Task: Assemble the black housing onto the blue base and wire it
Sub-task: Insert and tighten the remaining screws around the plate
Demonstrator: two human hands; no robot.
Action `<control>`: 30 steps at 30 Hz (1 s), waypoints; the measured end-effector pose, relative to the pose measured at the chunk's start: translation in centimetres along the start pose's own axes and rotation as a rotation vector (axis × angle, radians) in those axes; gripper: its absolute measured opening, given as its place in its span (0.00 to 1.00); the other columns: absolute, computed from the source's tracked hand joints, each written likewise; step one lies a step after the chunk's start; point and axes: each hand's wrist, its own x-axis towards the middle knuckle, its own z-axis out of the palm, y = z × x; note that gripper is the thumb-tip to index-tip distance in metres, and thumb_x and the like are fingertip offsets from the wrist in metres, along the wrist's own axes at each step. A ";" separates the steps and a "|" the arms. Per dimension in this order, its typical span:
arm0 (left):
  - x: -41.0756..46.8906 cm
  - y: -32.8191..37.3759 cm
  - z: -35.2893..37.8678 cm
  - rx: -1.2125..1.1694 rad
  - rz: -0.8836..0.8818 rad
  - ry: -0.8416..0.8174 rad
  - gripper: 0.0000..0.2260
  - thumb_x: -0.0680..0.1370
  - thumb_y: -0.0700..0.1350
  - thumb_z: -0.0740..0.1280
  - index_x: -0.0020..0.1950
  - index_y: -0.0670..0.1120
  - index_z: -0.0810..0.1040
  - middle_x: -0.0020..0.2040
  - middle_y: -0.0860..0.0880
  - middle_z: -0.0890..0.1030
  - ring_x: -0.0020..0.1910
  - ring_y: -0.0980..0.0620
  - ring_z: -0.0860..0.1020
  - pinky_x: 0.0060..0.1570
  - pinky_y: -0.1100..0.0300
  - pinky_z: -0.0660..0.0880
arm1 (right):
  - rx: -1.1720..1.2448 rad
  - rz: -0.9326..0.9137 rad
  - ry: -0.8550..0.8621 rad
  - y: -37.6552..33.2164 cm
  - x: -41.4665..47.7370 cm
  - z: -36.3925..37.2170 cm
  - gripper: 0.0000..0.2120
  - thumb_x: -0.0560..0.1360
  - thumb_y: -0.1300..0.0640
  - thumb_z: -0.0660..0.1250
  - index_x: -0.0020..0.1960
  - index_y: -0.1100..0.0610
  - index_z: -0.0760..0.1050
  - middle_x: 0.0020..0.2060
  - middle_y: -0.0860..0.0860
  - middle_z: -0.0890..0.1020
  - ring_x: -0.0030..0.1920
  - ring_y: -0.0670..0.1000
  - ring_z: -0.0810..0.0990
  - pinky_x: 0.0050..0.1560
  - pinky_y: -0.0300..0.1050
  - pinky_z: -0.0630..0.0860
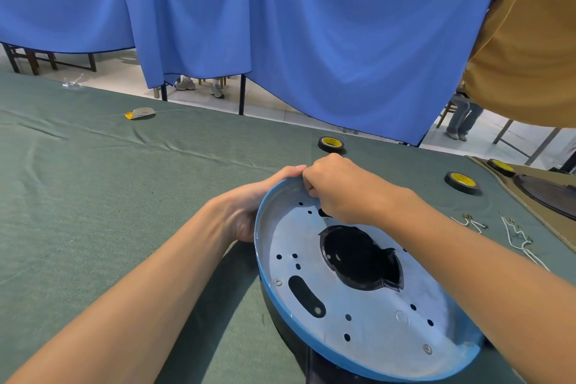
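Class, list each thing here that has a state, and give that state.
blue base, tilted, metal plate facing up.
black housing, under the base, showing through its central opening.
left hand, grips the base's far rim.
right hand, fingers curled at the far rim; contents hidden.
tape rolls, lying flat.
wires, loose on the cloth.

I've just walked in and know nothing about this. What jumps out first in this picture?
A big round blue base with a silvery, hole-dotted plate tilts in the lower middle, black housing showing through its central opening. The left hand grips its far rim; the right hand curls over the same edge, its pinch hidden. A bright blue curtain hangs behind, and yellow-cored tape rolls lie on the green cloth at right.
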 end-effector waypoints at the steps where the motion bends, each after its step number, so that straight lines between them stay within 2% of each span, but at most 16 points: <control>1: 0.0 0.0 0.0 -0.003 0.002 -0.011 0.23 0.70 0.63 0.72 0.45 0.42 0.85 0.44 0.44 0.85 0.40 0.47 0.83 0.42 0.56 0.79 | -0.008 -0.014 -0.002 0.0 -0.1 0.1 0.22 0.74 0.69 0.61 0.31 0.51 0.56 0.31 0.49 0.65 0.36 0.54 0.69 0.31 0.42 0.63; 3: 0.1 0.0 -0.1 -0.006 0.016 -0.023 0.22 0.69 0.63 0.73 0.44 0.43 0.85 0.43 0.44 0.85 0.39 0.47 0.83 0.41 0.56 0.79 | -0.025 -0.051 0.004 -0.2 -0.3 0.1 0.15 0.75 0.69 0.62 0.34 0.56 0.64 0.34 0.50 0.67 0.39 0.53 0.70 0.34 0.42 0.63; 5: 0.1 0.0 0.0 -0.010 0.019 -0.024 0.22 0.69 0.63 0.73 0.44 0.43 0.85 0.42 0.44 0.85 0.39 0.47 0.83 0.41 0.56 0.79 | -0.074 -0.111 0.020 -0.3 -0.5 0.1 0.06 0.76 0.68 0.62 0.45 0.59 0.75 0.39 0.50 0.69 0.41 0.51 0.68 0.37 0.40 0.62; 6: 0.1 0.0 0.0 -0.015 0.012 -0.027 0.22 0.69 0.63 0.74 0.44 0.43 0.85 0.42 0.44 0.85 0.39 0.47 0.83 0.41 0.56 0.79 | -0.082 -0.132 0.027 -0.4 -0.6 0.1 0.06 0.76 0.67 0.63 0.48 0.60 0.77 0.39 0.50 0.69 0.41 0.51 0.68 0.37 0.39 0.60; 7: 0.0 0.0 0.0 -0.019 0.007 -0.033 0.23 0.69 0.63 0.74 0.44 0.42 0.85 0.42 0.44 0.85 0.39 0.46 0.83 0.41 0.56 0.79 | -0.073 -0.128 0.023 -0.4 -0.5 0.1 0.07 0.76 0.68 0.63 0.47 0.59 0.77 0.38 0.49 0.69 0.41 0.51 0.68 0.36 0.38 0.60; 8: 0.0 0.0 0.0 -0.021 0.003 -0.039 0.23 0.69 0.63 0.73 0.45 0.42 0.85 0.43 0.44 0.85 0.40 0.46 0.83 0.42 0.56 0.79 | -0.055 -0.107 0.022 -0.5 -0.5 0.0 0.09 0.76 0.68 0.63 0.41 0.57 0.75 0.36 0.48 0.69 0.40 0.52 0.68 0.36 0.40 0.62; 10: -0.1 0.0 0.0 -0.022 -0.006 -0.031 0.24 0.71 0.63 0.72 0.47 0.41 0.85 0.45 0.43 0.85 0.41 0.46 0.83 0.43 0.55 0.79 | -0.007 -0.025 0.000 -0.2 -0.3 -0.2 0.16 0.74 0.69 0.62 0.31 0.55 0.65 0.30 0.49 0.68 0.38 0.56 0.70 0.37 0.47 0.69; 11: -0.1 0.0 0.0 -0.021 -0.013 -0.019 0.25 0.71 0.64 0.72 0.48 0.41 0.85 0.46 0.43 0.85 0.41 0.46 0.83 0.44 0.54 0.79 | 0.052 0.020 0.000 0.0 -0.2 -0.3 0.16 0.74 0.68 0.62 0.31 0.56 0.66 0.30 0.52 0.71 0.38 0.58 0.71 0.39 0.50 0.73; 13: -0.2 0.0 0.0 -0.022 -0.021 -0.004 0.26 0.72 0.64 0.71 0.49 0.41 0.85 0.46 0.42 0.85 0.41 0.46 0.83 0.44 0.54 0.79 | 0.198 0.100 0.035 0.2 -0.3 -0.3 0.10 0.75 0.66 0.63 0.36 0.60 0.76 0.37 0.56 0.79 0.42 0.59 0.76 0.45 0.52 0.78; 16: -0.5 0.1 0.2 -0.011 -0.022 -0.002 0.26 0.71 0.64 0.70 0.48 0.41 0.85 0.46 0.42 0.85 0.40 0.46 0.83 0.44 0.55 0.80 | 0.364 0.205 0.093 0.1 -0.6 -0.2 0.08 0.76 0.64 0.66 0.47 0.60 0.84 0.43 0.56 0.82 0.45 0.55 0.79 0.47 0.51 0.79; 19: -0.7 0.1 0.4 -0.003 -0.015 0.002 0.26 0.72 0.64 0.69 0.50 0.41 0.85 0.48 0.42 0.85 0.42 0.46 0.83 0.47 0.54 0.80 | 0.532 0.371 0.096 0.0 -0.2 -0.4 0.05 0.74 0.61 0.70 0.44 0.59 0.85 0.38 0.54 0.82 0.42 0.54 0.80 0.40 0.45 0.78; 23: -0.7 0.0 0.5 -0.002 -0.010 0.003 0.26 0.73 0.64 0.68 0.52 0.41 0.83 0.50 0.42 0.84 0.43 0.45 0.82 0.48 0.53 0.79 | 0.751 0.581 0.102 -0.1 0.6 -0.1 0.08 0.72 0.59 0.74 0.46 0.64 0.83 0.40 0.59 0.84 0.45 0.56 0.84 0.49 0.52 0.82; 27: -0.7 0.1 0.5 -0.015 -0.002 0.001 0.26 0.72 0.64 0.68 0.52 0.41 0.83 0.49 0.41 0.83 0.42 0.45 0.82 0.47 0.54 0.80 | 0.907 0.672 0.095 -0.2 0.8 -0.1 0.08 0.72 0.61 0.74 0.47 0.66 0.82 0.38 0.59 0.85 0.37 0.52 0.83 0.44 0.47 0.84; 30: -0.7 0.1 0.5 -0.006 0.001 0.001 0.27 0.73 0.64 0.68 0.54 0.41 0.83 0.51 0.41 0.83 0.44 0.45 0.82 0.48 0.53 0.79 | 1.048 0.719 0.095 0.0 0.7 -0.2 0.07 0.71 0.64 0.75 0.46 0.67 0.82 0.39 0.59 0.84 0.35 0.52 0.82 0.41 0.42 0.83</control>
